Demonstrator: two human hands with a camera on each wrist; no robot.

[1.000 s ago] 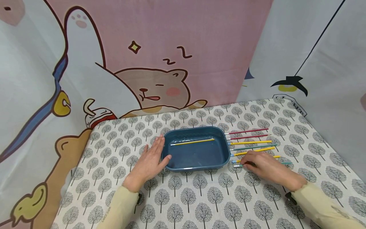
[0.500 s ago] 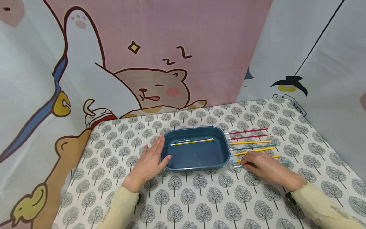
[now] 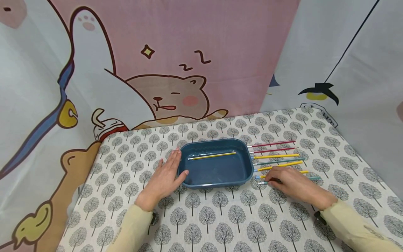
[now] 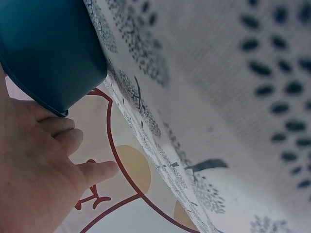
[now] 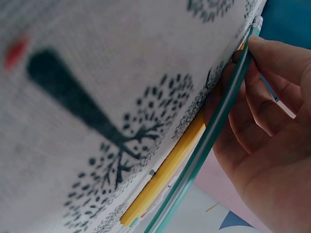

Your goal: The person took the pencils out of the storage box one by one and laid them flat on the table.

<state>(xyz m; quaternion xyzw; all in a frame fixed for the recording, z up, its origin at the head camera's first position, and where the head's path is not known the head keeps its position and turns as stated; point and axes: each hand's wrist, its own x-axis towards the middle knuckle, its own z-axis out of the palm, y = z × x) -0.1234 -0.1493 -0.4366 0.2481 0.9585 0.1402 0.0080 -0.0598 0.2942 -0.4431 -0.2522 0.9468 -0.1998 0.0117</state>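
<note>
My left hand [image 3: 163, 175] rests against the left rim of a dark blue tray [image 3: 217, 178], its fingers extended along the edge. In the left wrist view the fingers touch the tray's outer side. Inside the tray lies one yellow pencil [image 3: 212, 156]. My right hand [image 3: 292, 183] pinches the nearest pencil, a green pencil [image 5: 214, 128], between thumb and fingers near its eraser end. That pencil lies low at the cloth, right of the tray. Just beyond it is a yellow pencil [image 5: 165, 170], partly hidden by the hand.
Several more pencils lie in a row beside the tray's right end, among them a red pencil [image 3: 274, 144], another green pencil [image 3: 280, 162] and a yellow pencil [image 3: 278, 156]. A tree-patterned cloth [image 3: 207, 217] covers the table. Printed curtains [image 3: 239, 63] stand behind and at the sides.
</note>
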